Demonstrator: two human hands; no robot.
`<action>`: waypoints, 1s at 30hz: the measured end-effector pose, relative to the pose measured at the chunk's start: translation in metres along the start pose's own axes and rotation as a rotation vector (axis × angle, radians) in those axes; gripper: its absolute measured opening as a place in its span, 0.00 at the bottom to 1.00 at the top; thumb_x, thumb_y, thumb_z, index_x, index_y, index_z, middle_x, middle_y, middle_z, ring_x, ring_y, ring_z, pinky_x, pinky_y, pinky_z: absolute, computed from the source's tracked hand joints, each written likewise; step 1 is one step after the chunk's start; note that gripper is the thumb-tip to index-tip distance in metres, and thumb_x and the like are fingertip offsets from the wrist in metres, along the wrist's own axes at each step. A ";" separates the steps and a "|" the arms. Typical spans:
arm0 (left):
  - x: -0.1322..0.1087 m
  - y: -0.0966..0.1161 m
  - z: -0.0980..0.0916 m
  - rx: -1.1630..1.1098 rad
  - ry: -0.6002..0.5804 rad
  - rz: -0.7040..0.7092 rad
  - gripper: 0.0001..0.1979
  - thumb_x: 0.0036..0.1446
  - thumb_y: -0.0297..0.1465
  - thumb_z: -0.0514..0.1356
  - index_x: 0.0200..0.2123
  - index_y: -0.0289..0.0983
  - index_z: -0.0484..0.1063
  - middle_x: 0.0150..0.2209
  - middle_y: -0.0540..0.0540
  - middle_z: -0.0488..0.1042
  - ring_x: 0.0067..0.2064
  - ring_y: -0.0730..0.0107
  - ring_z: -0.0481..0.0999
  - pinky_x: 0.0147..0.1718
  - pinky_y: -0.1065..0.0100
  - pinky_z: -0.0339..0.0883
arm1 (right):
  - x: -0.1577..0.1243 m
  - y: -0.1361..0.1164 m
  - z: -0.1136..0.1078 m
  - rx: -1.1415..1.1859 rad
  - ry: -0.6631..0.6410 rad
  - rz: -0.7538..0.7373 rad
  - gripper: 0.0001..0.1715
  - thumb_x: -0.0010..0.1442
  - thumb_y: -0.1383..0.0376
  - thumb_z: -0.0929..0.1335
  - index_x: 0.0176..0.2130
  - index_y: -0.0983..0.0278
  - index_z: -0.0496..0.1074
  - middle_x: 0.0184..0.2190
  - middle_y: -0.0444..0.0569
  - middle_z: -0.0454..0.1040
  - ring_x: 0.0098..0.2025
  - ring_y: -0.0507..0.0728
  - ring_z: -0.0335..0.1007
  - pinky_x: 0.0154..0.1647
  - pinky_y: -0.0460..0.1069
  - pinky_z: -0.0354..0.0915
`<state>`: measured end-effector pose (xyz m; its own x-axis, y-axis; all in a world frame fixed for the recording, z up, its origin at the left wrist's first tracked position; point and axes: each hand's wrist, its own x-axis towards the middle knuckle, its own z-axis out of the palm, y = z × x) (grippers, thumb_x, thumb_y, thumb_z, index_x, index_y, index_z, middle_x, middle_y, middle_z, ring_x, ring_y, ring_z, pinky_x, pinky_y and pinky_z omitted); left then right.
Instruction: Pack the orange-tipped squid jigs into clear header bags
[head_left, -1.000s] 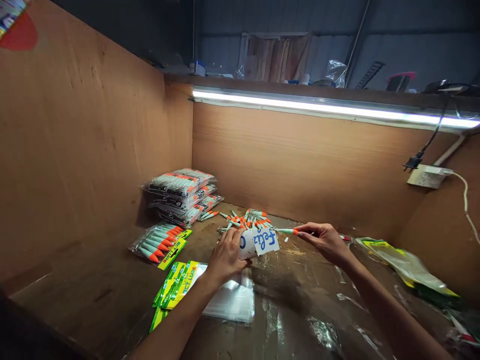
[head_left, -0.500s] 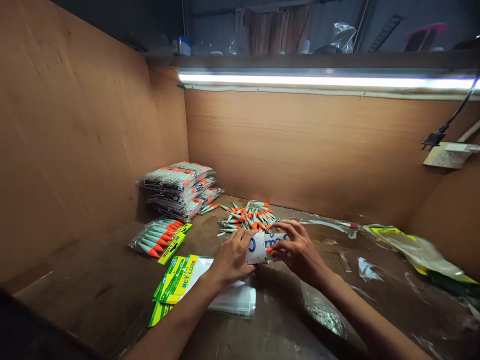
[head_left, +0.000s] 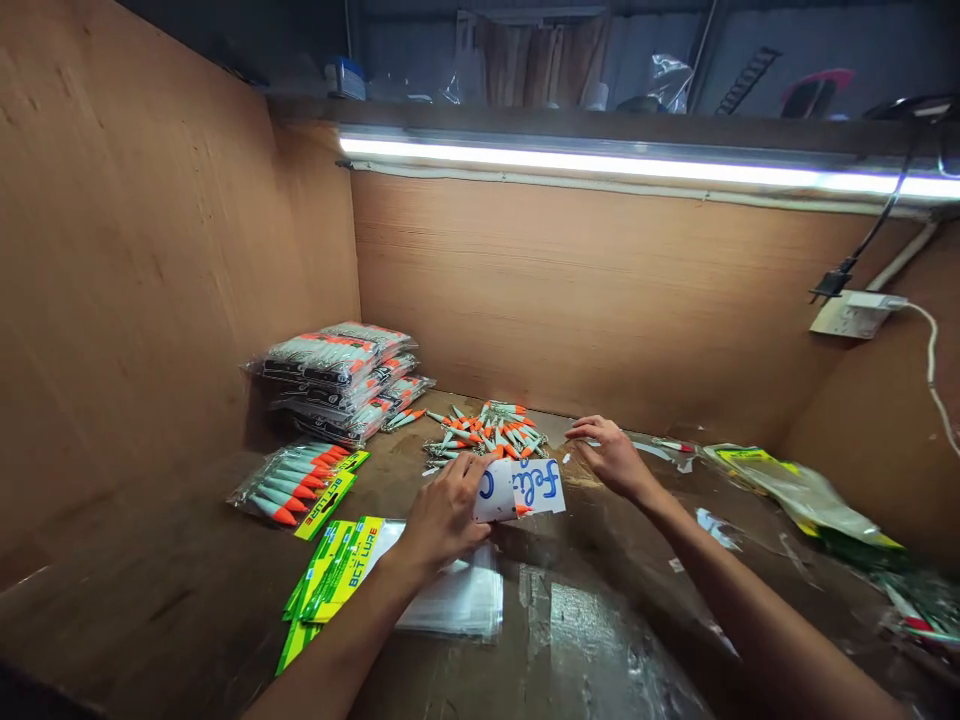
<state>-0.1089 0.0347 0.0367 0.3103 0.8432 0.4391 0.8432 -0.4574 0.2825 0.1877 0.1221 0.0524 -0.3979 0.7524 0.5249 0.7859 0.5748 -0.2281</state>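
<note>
My left hand is closed on a white card with blue handwriting, gripping its left end. An orange lure tip pokes out at the card's lower edge; the rest of that lure is hidden. To the right of the card, my right hand hovers with fingers stretched out and nothing visible in them. Just beyond both hands lies a loose pile of pale green and orange fishing lures. Under my left forearm are clear plastic bags with yellow and green headers reading BCT LURE.
At the left, a filled lure packet lies before a stack of bagged lures. More header bags and plastic scraps are at the right. A plug dangles by the wall socket. A tube light runs overhead.
My right hand has let go of the card and moved right and slightly away. More handwriting now shows. My left hand keeps its hold. The view has shifted a little to the right.
</note>
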 end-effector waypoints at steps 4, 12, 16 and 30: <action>0.001 -0.011 -0.010 0.097 0.105 -0.168 0.37 0.49 0.34 0.67 0.61 0.50 0.57 0.52 0.46 0.67 0.50 0.55 0.71 0.42 0.62 0.66 | 0.016 0.027 0.019 -0.041 -0.168 -0.058 0.17 0.57 0.75 0.67 0.42 0.61 0.80 0.43 0.51 0.79 0.45 0.59 0.72 0.49 0.51 0.65; 0.004 -0.028 -0.018 0.195 0.233 -0.333 0.36 0.50 0.40 0.68 0.61 0.48 0.58 0.50 0.44 0.68 0.49 0.54 0.71 0.41 0.63 0.64 | 0.058 -0.004 0.057 -0.117 -0.295 -0.136 0.14 0.56 0.71 0.70 0.40 0.57 0.80 0.44 0.49 0.78 0.49 0.60 0.67 0.50 0.50 0.61; 0.003 -0.024 -0.015 0.144 0.174 -0.311 0.37 0.48 0.39 0.69 0.60 0.48 0.59 0.50 0.45 0.68 0.49 0.56 0.71 0.42 0.64 0.64 | 0.073 -0.007 0.059 -0.104 -0.264 -0.065 0.05 0.53 0.69 0.71 0.30 0.62 0.79 0.38 0.55 0.79 0.49 0.63 0.67 0.49 0.51 0.60; -0.003 -0.012 -0.003 -0.026 -0.001 -0.115 0.41 0.44 0.29 0.68 0.62 0.50 0.59 0.54 0.45 0.67 0.53 0.54 0.71 0.47 0.61 0.65 | 0.024 0.017 -0.037 0.662 0.038 0.256 0.35 0.60 0.50 0.66 0.61 0.62 0.59 0.33 0.47 0.73 0.30 0.53 0.70 0.34 0.50 0.68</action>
<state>-0.1210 0.0369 0.0348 0.2128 0.8905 0.4021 0.8615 -0.3651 0.3528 0.2093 0.1384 0.0915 -0.2133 0.8850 0.4138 0.3948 0.4655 -0.7921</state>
